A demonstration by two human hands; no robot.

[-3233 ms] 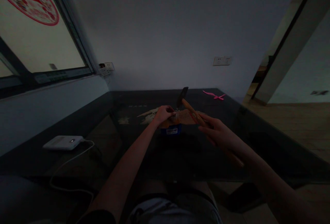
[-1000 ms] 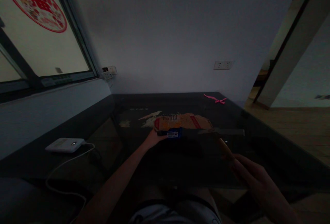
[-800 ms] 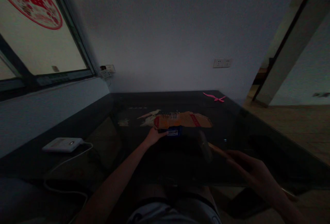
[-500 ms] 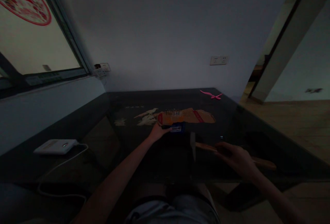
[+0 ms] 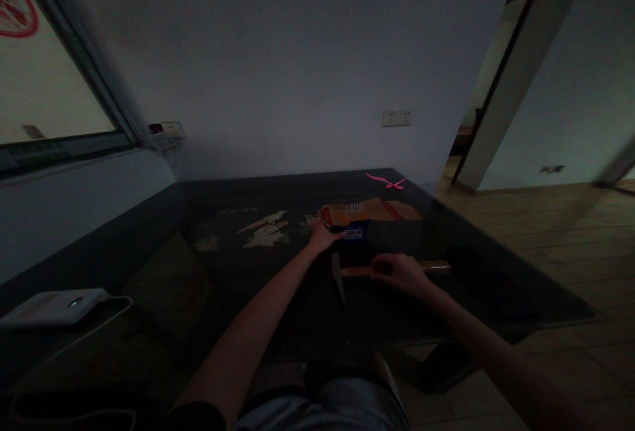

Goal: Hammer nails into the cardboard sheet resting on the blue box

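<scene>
My left hand (image 5: pixel 323 236) grips the left end of a small dark blue box (image 5: pixel 355 231) with a white label, its thumb along the front. Just behind the box lies a torn brown cardboard piece (image 5: pixel 391 210) with red bands. A row of several thin upright things (image 5: pixel 347 205), perhaps nails, stands at its left part; they are too small and dim to be sure. My right hand (image 5: pixel 399 272) is closed around the wooden handle of a hammer (image 5: pixel 435 267). The hammer's metal head points left, nearer to me than the box and apart from it.
The dark glossy table (image 5: pixel 297 186) meets the wall at the back. A pink ribbon-like strip (image 5: pixel 391 184) lies at the far right corner. On the left is a white power bank (image 5: pixel 54 307) with a white cable (image 5: pixel 74 342). A dark flat object (image 5: pixel 491 279) lies on the right.
The view has turned slightly to the right. My right hand has moved left with the hammer, whose handle is now more level. My left hand, the box and the cardboard have shifted right along the table.
</scene>
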